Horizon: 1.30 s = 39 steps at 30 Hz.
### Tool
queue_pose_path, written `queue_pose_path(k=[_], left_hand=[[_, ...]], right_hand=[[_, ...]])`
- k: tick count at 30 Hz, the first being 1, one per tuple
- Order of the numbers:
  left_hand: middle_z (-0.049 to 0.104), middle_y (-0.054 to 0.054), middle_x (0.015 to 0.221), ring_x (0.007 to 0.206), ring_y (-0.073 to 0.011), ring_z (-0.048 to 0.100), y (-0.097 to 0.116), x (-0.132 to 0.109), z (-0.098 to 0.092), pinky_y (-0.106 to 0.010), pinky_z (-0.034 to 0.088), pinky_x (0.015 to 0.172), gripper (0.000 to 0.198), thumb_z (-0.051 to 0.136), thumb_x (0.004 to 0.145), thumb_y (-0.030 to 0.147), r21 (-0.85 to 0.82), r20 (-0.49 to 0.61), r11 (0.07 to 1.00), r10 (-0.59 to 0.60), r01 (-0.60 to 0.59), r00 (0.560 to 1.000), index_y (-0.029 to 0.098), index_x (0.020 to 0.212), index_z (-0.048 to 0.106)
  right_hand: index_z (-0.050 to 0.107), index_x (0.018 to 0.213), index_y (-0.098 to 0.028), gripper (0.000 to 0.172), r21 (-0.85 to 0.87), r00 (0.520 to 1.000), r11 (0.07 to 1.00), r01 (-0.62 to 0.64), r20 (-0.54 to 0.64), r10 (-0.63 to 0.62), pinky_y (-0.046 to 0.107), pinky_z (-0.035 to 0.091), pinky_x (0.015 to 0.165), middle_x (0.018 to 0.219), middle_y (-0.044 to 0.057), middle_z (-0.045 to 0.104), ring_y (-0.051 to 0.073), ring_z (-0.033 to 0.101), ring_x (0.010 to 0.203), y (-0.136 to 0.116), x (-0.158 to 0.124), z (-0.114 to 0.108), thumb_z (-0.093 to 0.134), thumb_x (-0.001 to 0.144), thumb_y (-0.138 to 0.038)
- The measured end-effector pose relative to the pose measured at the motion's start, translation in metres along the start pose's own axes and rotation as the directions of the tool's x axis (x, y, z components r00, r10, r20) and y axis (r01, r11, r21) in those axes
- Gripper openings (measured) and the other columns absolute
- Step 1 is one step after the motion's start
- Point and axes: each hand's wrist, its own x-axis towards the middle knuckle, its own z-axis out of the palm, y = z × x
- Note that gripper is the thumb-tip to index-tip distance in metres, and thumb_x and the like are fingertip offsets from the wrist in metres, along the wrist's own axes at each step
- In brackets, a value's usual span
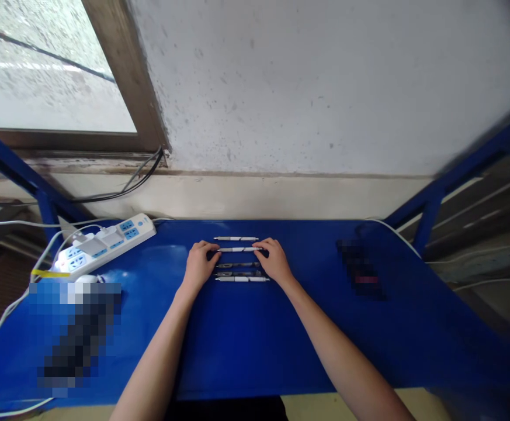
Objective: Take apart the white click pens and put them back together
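Note:
Several pens lie crosswise in a stacked row on the blue tabletop. My left hand [201, 263] pinches the left end of a white pen [236, 249], second from the back. The right end of that same pen is between the thumb and fingers of my right hand [274, 260]. Behind it lies another white pen [236, 238]. On the near side are a dark pen [239, 265], a second dark pen [239, 273] and, nearest to me, a white pen [242, 279]. My fingers partly cover the ends of the held pen.
A white power strip [106, 245] with plugs and cables sits at the back left of the blue table [255, 345]. Blurred dark objects lie at left and right. Blue frame bars [430, 216] rise at both sides, and a wall [307, 88] stands behind.

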Motion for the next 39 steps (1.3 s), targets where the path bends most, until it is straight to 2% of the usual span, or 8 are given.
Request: queue_pose_path(k=[15,24,28,31,33,36,39], left_hand=[[0.067,-0.007,0.093,0.09,-0.0244,0.059,-0.001,0.0,0.0,-0.038,0.046,0.084,0.017,0.059,0.083,0.024,0.013,0.015,1.0,0.018,-0.018,1.0,0.02,0.094,0.071],[0.067,-0.006,0.09,0.088,-0.0233,0.059,-0.003,0.0,0.002,-0.036,0.045,0.082,0.014,0.059,0.083,0.024,0.014,0.02,1.0,0.026,-0.027,0.999,0.021,0.09,0.07],[0.065,-0.006,0.088,0.086,-0.0221,0.058,0.003,0.001,-0.004,-0.035,0.044,0.081,0.015,0.055,0.087,0.026,-0.024,0.026,0.999,0.043,-0.043,0.999,0.021,0.091,0.068],[0.065,-0.005,0.086,0.083,-0.0207,0.057,0.01,0.001,-0.008,-0.033,0.043,0.079,0.019,0.048,0.091,0.031,-0.068,-0.001,0.995,0.066,-0.066,0.998,0.021,0.089,0.064],[0.063,-0.004,0.081,0.079,-0.0196,0.056,0.014,0.002,-0.01,-0.032,0.042,0.077,0.027,0.042,0.094,0.034,-0.083,-0.021,0.994,0.071,-0.073,0.997,0.02,0.081,0.061],[0.059,-0.003,0.07,0.071,-0.0176,0.054,0.018,0.001,-0.01,-0.03,0.041,0.072,0.04,0.035,0.096,0.038,-0.114,-0.019,0.993,0.039,-0.041,0.999,0.019,0.069,0.057],[0.06,-0.002,0.07,0.066,-0.0155,0.054,0.019,0.0,-0.01,-0.027,0.04,0.065,0.037,0.04,0.094,0.042,-0.209,0.013,0.978,-0.022,0.024,1.0,0.018,0.077,0.063]], right_hand=[[0.071,0.092,-0.022,0.016,-0.015,1.0,1.0,0.016,-0.003,-0.016,0.041,0.043,0.086,0.091,0.007,0.064,0.024,0.057,0.089,0.001,0.0,0.002,0.057,0.084,-0.017],[0.067,0.083,-0.023,0.008,0.002,0.999,1.0,0.027,0.034,-0.027,0.038,0.042,0.081,0.086,0.004,0.066,0.023,0.056,0.085,-0.002,0.0,-0.002,0.06,0.082,-0.019],[0.066,0.084,-0.022,0.008,0.127,1.0,0.992,-0.001,0.024,-0.002,0.034,0.043,0.077,0.085,0.004,0.068,0.021,0.057,0.081,-0.004,0.001,-0.005,0.059,0.082,-0.023],[0.067,0.088,-0.022,0.013,0.271,0.995,0.958,-0.096,0.055,0.084,0.03,0.043,0.069,0.084,0.003,0.068,0.019,0.057,0.072,-0.004,0.002,-0.006,0.059,0.083,-0.031],[0.067,0.089,-0.021,0.017,0.342,0.988,0.928,-0.147,0.094,0.121,0.029,0.043,0.064,0.082,0.002,0.068,0.017,0.056,0.067,-0.003,0.003,-0.006,0.059,0.082,-0.035],[0.067,0.088,-0.021,0.02,0.424,0.983,0.888,-0.175,0.123,0.135,0.028,0.045,0.065,0.084,0.002,0.069,0.017,0.058,0.068,0.0,0.005,-0.005,0.06,0.081,-0.038],[0.066,0.088,-0.021,0.02,0.448,0.98,0.874,-0.19,0.132,0.146,0.029,0.046,0.067,0.084,0.002,0.069,0.018,0.06,0.071,0.0,0.006,-0.004,0.06,0.081,-0.038]])
